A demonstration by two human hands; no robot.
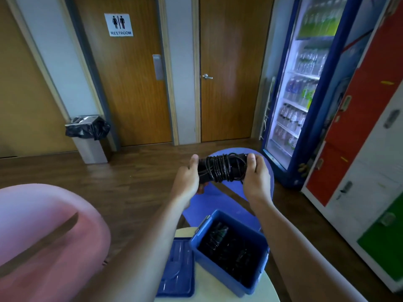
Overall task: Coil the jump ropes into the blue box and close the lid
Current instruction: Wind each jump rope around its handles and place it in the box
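Observation:
A black jump rope (221, 168), wound tight around its own handles, is held in the air between my two hands. My left hand (188, 177) grips its left end and my right hand (255, 177) grips its right end. Below them the blue box (205, 251) stands open on a small pale table (209, 288). Dark coiled ropes (229, 249) lie inside the box. The blue lid (176, 271) lies flat on the table, touching the box's left side.
A blue chair (218, 205) stands just beyond the table and a pink chair (43, 232) at the left. A lit drinks fridge (305, 88) and coloured lockers (370, 131) line the right wall. A lined bin (89, 136) stands by the restroom door.

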